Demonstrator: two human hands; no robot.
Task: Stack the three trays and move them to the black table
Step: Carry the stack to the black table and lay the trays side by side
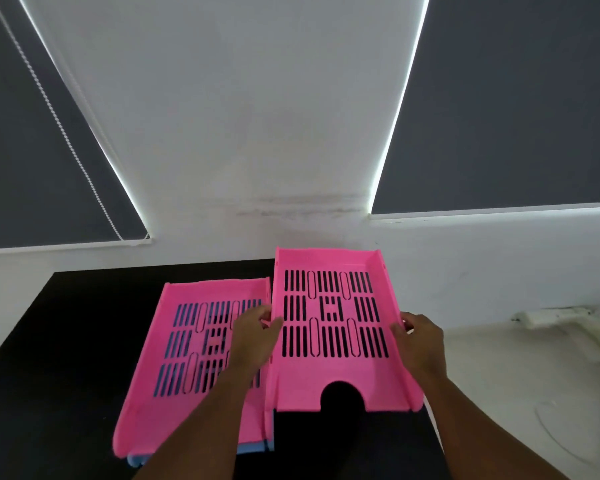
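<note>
- Both hands are clamped on 1 pink tray (333, 327): the left hand (253, 336) pinches its left side wall, the right hand (420, 341) grips its right side wall, thumbs inside the walls.
- That held tray sits over the right part of the black desk (49, 341), its far end reaching past the desk's back edge toward the white wall (222, 133); whether it is lifted or resting, I cannot tell for sure, though it looks raised.
- Just beside it, at the middle of the desk, a second pink tray (187, 348) lies on top of a blue tray (257, 445), whose corners peek out near the front edge. So 2 of 3 appear stacked already.
- Judging by this, what's left is 1 placement: bring the held tray leftward and seat it on the pair. The surface under them is already black, so the move to the black table may be done or nearly so.
- Around the desk: dark window blinds (516, 116) left and right, and a white fitting (551, 315) low on the right.
- In the way? The left forearm (201, 420) crosses over the stacked pair, and the 2 pink trays' adjoining walls are touching or nearly so, so they could snag.
</note>
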